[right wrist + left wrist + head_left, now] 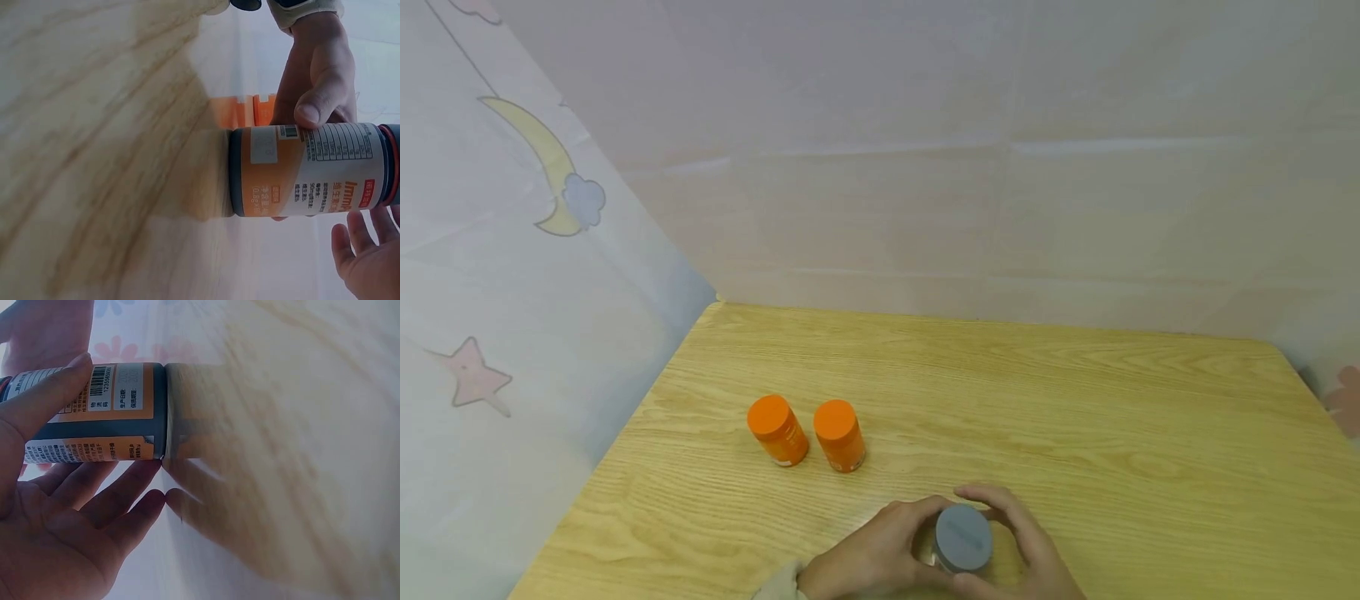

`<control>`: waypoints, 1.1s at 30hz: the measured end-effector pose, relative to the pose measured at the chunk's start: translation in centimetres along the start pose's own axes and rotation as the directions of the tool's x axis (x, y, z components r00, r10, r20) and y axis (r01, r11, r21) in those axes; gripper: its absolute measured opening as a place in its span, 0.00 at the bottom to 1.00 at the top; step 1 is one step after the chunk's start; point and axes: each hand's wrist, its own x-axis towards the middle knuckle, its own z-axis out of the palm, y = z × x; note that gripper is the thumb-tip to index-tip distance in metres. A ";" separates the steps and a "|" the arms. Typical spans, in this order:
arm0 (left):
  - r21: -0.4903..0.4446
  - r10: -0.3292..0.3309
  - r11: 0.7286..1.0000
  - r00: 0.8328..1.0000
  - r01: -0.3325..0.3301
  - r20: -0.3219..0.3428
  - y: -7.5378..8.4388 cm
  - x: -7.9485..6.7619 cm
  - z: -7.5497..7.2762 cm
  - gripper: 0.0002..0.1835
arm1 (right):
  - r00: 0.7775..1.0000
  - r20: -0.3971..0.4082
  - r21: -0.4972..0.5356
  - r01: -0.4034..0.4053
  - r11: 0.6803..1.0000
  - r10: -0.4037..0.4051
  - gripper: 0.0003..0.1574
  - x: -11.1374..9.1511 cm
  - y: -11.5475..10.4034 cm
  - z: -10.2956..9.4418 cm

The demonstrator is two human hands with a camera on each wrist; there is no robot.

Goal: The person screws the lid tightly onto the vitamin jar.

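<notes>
A supplement bottle with a grey lid (964, 537) stands upright on the wooden table near its front. Its printed orange and white label (312, 169) shows in the right wrist view. My left hand (883, 546) holds the bottle from the left, thumb on one side and fingers on the other; the left wrist view shows this thumb and these fingers (128, 503) along the label. My right hand (1030, 554) curves loosely around the lid's right side, with a gap between palm and lid. In the right wrist view its fingers (359, 240) are spread beside the bottle's upper end.
Two orange bottles with orange lids, a left one (778, 431) and a right one (840, 436), stand close together farther back on the left of the table (1037, 400). A pale printed cloth (880, 167) hangs behind the table and along its left side.
</notes>
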 end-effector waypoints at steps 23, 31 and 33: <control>0.023 0.000 1.000 1.000 0.000 0.008 0.1 0.1 -0.1 0.27 | 0.999 -0.018 0.053 -0.034 0.998 0.035 0.47 -0.1 0.1 0.1; 0.017 0.074 0.997 0.997 -0.075 0.006 0.0 0.1 -0.1 0.32 | 0.998 0.063 0.063 -0.012 0.998 0.008 0.47 -0.1 0.0 -0.5; 0.015 0.084 0.996 0.996 -0.084 0.011 -0.1 0.1 -0.1 0.33 | 0.999 0.054 0.073 -0.006 0.997 0.002 0.46 -0.2 0.1 -0.5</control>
